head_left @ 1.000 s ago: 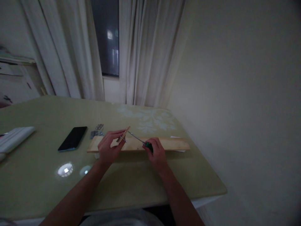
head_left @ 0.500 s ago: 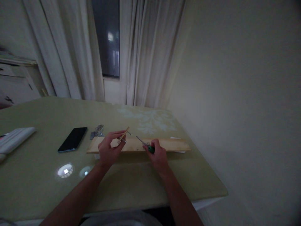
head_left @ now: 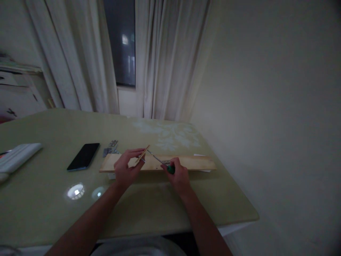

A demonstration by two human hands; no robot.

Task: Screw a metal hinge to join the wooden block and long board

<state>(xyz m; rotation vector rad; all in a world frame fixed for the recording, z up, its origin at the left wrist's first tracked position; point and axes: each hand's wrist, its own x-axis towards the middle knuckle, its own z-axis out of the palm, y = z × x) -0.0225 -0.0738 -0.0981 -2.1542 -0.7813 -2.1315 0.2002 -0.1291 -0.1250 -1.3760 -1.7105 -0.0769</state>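
Your left hand [head_left: 127, 170] pinches thin wooden piece [head_left: 143, 153], tilted, above long board [head_left: 197, 163]. Your right hand [head_left: 179, 176] grips green-handled screwdriver [head_left: 171, 169], tip at or just beside screw [head_left: 150, 152] jutting from piece. Metal plate [head_left: 166, 162] on board, near screwdriver. Phone [head_left: 84, 156] on table [head_left: 149, 213], left of board.

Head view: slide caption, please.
Left hand holds a wooden piece, right hand a green-handled screwdriver, above a wooden board.
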